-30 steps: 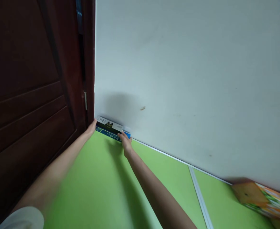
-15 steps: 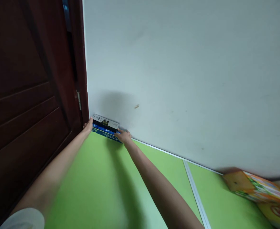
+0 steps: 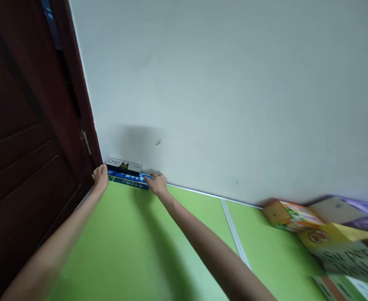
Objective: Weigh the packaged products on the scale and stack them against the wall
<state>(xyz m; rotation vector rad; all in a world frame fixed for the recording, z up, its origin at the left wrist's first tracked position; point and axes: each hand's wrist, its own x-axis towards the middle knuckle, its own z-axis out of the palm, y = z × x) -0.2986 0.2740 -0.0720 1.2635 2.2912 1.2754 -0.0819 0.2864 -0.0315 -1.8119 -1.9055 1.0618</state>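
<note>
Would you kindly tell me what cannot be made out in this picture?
Head view: right end of the bright blue box, covered by the right hand.
Head view: fine print on the black-and-white box, too small.
Head view: far end of the purple box, cut off by the right edge.

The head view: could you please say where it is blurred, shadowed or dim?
Head view: yellow-and-white rectangular box blurred, lower right; head view: long soft shadow across smooth green surface; head view: dark red wooden door dimly lit.
</note>
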